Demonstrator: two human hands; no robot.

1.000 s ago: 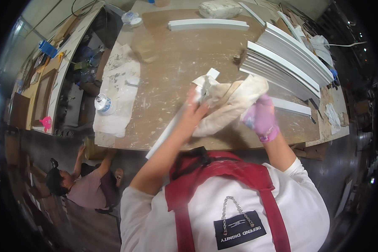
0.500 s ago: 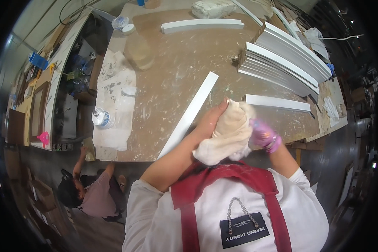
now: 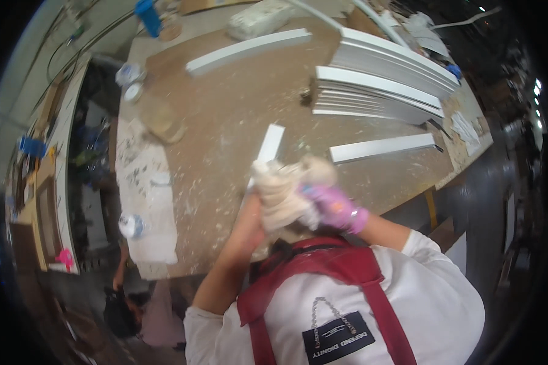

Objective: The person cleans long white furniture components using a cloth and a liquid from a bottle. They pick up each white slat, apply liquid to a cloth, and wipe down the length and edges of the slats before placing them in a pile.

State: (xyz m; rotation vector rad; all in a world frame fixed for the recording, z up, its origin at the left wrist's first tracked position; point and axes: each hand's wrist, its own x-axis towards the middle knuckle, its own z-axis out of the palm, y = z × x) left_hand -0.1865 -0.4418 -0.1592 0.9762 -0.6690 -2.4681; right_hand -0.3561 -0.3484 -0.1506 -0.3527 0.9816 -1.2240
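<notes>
A bunched cream cloth (image 3: 280, 198) is between my two hands, near the front edge of the worktable. My bare left hand (image 3: 253, 220) grips its left side, the fingers mostly hidden behind the folds. On the cloth's right side is my right hand (image 3: 335, 208), closed on it in a pinkish-purple glove. Just beyond the cloth a white strip (image 3: 271, 141) lies on the table, its lower part covered by the cloth and my left hand. Another short white strip (image 3: 380, 148) rests to the right.
Stacked white profiles (image 3: 377, 91) fill the table's right rear. One more white strip (image 3: 249, 50) lies at the back. A stained white sheet (image 3: 146, 201) with a small tub (image 3: 131, 225) is at the left. At lower left, a person (image 3: 158, 313) is low beside the table.
My hands have moved left with the cloth, which now overlaps the strip on the table. My right hand has come closer against the cloth. The whole view has tilted.
</notes>
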